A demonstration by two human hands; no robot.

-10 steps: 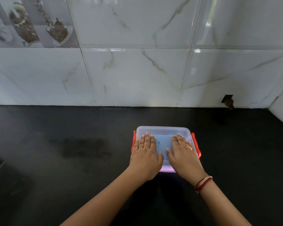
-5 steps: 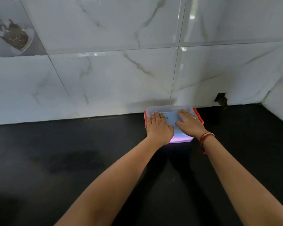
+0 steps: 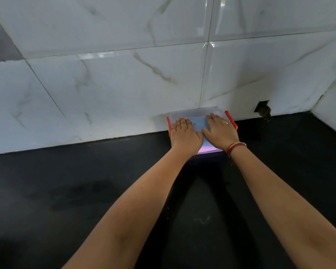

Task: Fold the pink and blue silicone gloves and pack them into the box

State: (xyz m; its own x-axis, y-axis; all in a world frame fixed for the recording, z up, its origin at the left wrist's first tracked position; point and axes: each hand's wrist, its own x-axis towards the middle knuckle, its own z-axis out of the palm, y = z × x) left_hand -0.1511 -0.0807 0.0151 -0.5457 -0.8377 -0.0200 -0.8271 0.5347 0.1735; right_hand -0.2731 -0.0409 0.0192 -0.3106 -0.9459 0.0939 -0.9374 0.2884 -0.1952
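Observation:
A clear plastic box (image 3: 190, 113) with red side clips stands on the black counter, its far edge against the marble wall. Its lid is on. Through the lid a blue glove (image 3: 199, 123) shows in the middle, and pink from the pink glove (image 3: 209, 148) glows at the near edge. My left hand (image 3: 184, 133) lies flat on the left half of the lid, fingers straight. My right hand (image 3: 220, 132) lies flat on the right half, fingers straight, with a ring and red bangles at the wrist.
The black counter (image 3: 66, 191) stretches wide to the left and right of the box. White marble tiles (image 3: 124, 84) rise behind it. A small dark hole in the wall (image 3: 262, 109) sits right of the box, near the corner.
Both hands have pushed the closed box away across the counter until it reached the wall. My arms are now stretched out far.

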